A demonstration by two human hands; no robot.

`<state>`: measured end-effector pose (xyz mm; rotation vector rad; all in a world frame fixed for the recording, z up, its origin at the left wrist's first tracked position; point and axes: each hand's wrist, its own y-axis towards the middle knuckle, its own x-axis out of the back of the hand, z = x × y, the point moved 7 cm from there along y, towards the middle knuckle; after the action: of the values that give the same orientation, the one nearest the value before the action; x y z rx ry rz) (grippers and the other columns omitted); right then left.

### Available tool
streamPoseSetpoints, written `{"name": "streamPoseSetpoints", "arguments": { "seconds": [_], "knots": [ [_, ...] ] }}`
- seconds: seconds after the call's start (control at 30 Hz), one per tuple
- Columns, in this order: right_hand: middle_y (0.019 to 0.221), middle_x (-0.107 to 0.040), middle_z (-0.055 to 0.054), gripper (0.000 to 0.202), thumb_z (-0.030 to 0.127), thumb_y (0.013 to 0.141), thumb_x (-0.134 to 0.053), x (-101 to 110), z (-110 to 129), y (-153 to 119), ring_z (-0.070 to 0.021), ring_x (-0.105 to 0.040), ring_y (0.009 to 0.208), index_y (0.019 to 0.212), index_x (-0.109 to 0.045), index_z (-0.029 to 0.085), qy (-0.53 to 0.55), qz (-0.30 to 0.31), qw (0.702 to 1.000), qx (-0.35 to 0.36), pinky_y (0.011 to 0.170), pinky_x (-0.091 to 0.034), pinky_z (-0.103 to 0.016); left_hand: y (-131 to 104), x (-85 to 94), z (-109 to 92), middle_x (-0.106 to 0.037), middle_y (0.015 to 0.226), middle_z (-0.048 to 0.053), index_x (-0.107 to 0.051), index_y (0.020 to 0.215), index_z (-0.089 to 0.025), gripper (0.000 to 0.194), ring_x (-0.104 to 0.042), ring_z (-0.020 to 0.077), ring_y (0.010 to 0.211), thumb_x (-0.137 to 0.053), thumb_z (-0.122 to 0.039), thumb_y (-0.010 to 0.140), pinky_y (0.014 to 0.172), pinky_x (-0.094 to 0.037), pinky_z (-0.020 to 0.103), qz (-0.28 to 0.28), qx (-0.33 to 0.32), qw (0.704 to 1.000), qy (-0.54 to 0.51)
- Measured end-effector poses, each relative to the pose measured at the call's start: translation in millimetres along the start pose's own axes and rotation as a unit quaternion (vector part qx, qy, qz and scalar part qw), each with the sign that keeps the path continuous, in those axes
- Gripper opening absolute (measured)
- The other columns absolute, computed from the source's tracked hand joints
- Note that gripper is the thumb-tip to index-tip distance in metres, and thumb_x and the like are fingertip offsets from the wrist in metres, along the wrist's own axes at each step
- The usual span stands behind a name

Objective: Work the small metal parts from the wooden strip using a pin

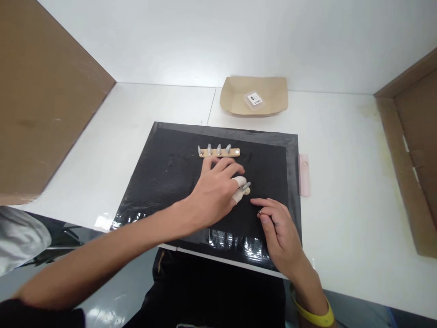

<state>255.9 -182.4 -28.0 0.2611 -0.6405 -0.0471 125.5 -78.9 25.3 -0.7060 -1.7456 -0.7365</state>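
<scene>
Left hand (pixel 213 193): lying flat on the mat (pixel 170 182), bandaged finger (pixel 239 189) pinching a small silver tip (pixel 246 186).
Right hand (pixel 278 228): curling loosely, pinching something tiny; what it is, I cannot tell.
Strip (pixel 219 152): lying just beyond the left fingers, carrying four more tips.
Handling: tips are looking light, stiff and slippery; gripping by the sides seems best.

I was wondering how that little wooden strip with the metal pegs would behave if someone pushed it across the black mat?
The strip looks thin and small, so it is probably light and stiff. It lies flat on the mat, so it would likely slide or pivot rather than roll. Four pegs stand on it, leaving one hole bare; they might catch a finger or tip it if lifted unevenly.
</scene>
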Motion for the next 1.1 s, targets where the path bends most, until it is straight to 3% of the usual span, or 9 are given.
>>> {"name": "streamPoseSetpoints", "arguments": {
  "seconds": [0.1,0.2,0.3,0.5,0.6,0.7,0.83,1.1],
  "knots": [
    [0.127,-0.071,-0.003,0.016,0.018,0.106,-0.043,0,-1,-1,-0.0207,-0.062,0.119,0.106,-0.056,0.026,0.005,-0.003,1.000,-0.004,0.110,-0.044,-0.046,-32,-12.7,23,-0.074,0.113,0.008,-0.075,0.101,-0.021,0.013,-0.062,0.0252,0.103,-0.063,-0.027,0.098,0.088,-0.046,0.043,-0.029,0.140,0.988,-0.058],
    [0.127,-0.070,-0.002,0.016,0.019,0.107,-0.043,-2,-3,-2,-0.0210,-0.062,0.120,0.106,-0.057,0.026,0.006,0.002,1.000,-0.015,0.110,-0.044,-0.046,-58,-16.9,43,-0.073,0.112,0.007,-0.074,0.103,-0.023,0.011,-0.063,0.0274,0.102,-0.065,-0.024,0.096,0.089,-0.046,0.046,-0.071,0.252,0.964,-0.041],
    [0.128,-0.070,-0.002,0.016,0.021,0.108,-0.043,-3,-5,-3,-0.0213,-0.061,0.121,0.107,-0.058,0.027,0.006,0.003,1.000,-0.027,0.110,-0.044,-0.047,-68,-16.0,50,-0.073,0.114,0.007,-0.073,0.105,-0.024,0.011,-0.063,0.0290,0.106,-0.068,-0.029,0.096,0.093,-0.044,0.049,-0.089,0.304,0.948,-0.039],
    [0.127,-0.070,-0.004,0.017,0.022,0.108,-0.043,-2,-5,-5,-0.0212,-0.061,0.121,0.108,-0.059,0.027,0.004,-0.008,1.000,-0.028,0.109,-0.045,-0.048,-68,-12.9,51,-0.070,0.115,0.008,-0.070,0.109,-0.023,0.036,-0.062,0.0303,0.109,-0.078,-0.051,0.088,0.095,-0.043,0.048,-0.057,0.286,0.953,-0.075],
    [0.126,-0.071,-0.004,0.016,0.023,0.108,-0.043,-2,-5,-5,-0.0217,-0.061,0.120,0.107,-0.059,0.027,0.004,-0.011,1.000,-0.028,0.107,-0.047,-0.049,-74,-12.4,54,-0.067,0.127,0.009,-0.066,0.121,-0.026,0.043,-0.059,0.0315,0.120,-0.077,-0.053,0.089,0.104,-0.037,0.051,-0.015,0.257,0.959,-0.116],
    [0.126,-0.071,-0.004,0.016,0.025,0.109,-0.044,-3,-7,-5,-0.0226,-0.062,0.119,0.108,-0.060,0.027,0.007,-0.014,0.999,-0.035,0.105,-0.048,-0.049,-82,-11.2,58,-0.061,0.139,0.009,-0.060,0.132,-0.028,0.043,-0.053,0.0315,0.131,-0.072,-0.045,0.094,0.111,-0.031,0.051,0.029,0.230,0.962,-0.142],
    [0.128,-0.071,-0.005,0.018,0.029,0.109,-0.044,-4,-12,-7,-0.0245,-0.062,0.119,0.110,-0.062,0.027,0.018,-0.016,0.998,-0.059,0.102,-0.051,-0.050,-82,-10.4,67,-0.060,0.141,0.008,-0.059,0.135,-0.030,0.041,-0.052,0.0293,0.131,-0.068,-0.044,0.097,0.112,-0.030,0.049,0.057,0.195,0.963,-0.179],
    [0.129,-0.070,-0.005,0.019,0.033,0.109,-0.046,-4,-17,-9,-0.0243,-0.063,0.117,0.112,-0.064,0.027,0.024,-0.019,0.996,-0.081,0.102,-0.052,-0.051,-65,-16.6,86,-0.069,0.119,0.004,-0.075,0.117,-0.031,0.021,-0.058,0.0243,0.111,-0.069,-0.039,0.098,0.101,-0.030,0.047,0.017,0.192,0.968,-0.162]
  ]
}}
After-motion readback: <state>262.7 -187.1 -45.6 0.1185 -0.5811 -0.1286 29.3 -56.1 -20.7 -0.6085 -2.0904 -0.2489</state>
